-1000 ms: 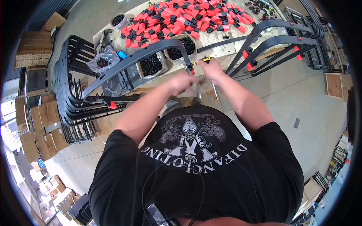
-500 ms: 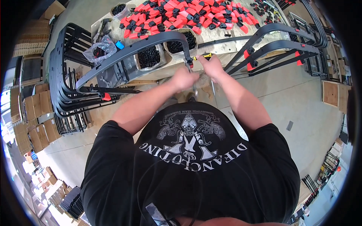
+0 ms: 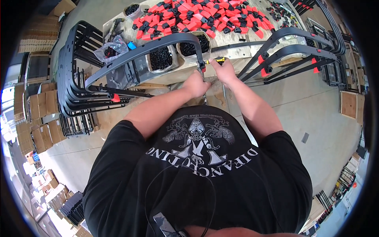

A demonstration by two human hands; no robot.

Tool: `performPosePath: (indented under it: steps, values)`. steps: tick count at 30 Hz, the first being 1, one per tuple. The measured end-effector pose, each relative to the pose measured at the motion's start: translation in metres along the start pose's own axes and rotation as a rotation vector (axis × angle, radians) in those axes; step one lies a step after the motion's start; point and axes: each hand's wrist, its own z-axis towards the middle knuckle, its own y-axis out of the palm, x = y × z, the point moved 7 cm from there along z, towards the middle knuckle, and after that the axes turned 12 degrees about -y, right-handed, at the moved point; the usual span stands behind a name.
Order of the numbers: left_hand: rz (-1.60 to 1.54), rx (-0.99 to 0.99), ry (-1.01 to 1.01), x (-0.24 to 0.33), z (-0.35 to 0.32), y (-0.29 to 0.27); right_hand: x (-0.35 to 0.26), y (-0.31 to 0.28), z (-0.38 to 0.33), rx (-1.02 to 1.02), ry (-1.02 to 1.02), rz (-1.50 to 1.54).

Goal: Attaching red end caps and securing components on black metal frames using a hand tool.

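Observation:
A curved black frame (image 3: 138, 48) arches over the near edge of the workbench. My left hand (image 3: 196, 84) is closed around its right leg, just below a small red piece (image 3: 203, 69) on it. A narrow, shiny length shows below that hand. My right hand (image 3: 223, 72) grips a yellow-and-black screwdriver (image 3: 217, 61), its tip end pointing left at the frame's leg. The contact point is too small to make out. Behind the leg sits a bin (image 3: 178, 50) of small black parts.
Red-and-black caps (image 3: 201, 16) lie heaped on the workbench (image 3: 249, 48). Another bin (image 3: 150, 68) of black parts stands left of the first. More black frames are stacked at left (image 3: 68, 79) and hang at right (image 3: 288, 48). A clear plastic bag (image 3: 112, 50) lies near the bench's left end.
The bench and frames have shifted slightly right in the picture. My two hands remain at the frame's leg, and the screwdriver is still in my right hand.

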Motion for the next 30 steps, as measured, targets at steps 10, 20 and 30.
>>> performPosePath:
  steps: [10, 20, 30]
  values:
    - [-0.067, -0.136, 0.004, 0.007, -0.004, 0.001, 0.027, 0.015, -0.003, -0.287, 0.004, 0.352]
    - [0.060, 0.024, -0.068, -0.005, -0.006, -0.001, -0.004, 0.000, -0.064, -0.212, 0.191, 0.179]
    - [-0.767, 0.018, -0.186, -0.104, -0.002, -0.033, -0.025, -0.001, -0.023, 0.139, -0.170, -0.091]
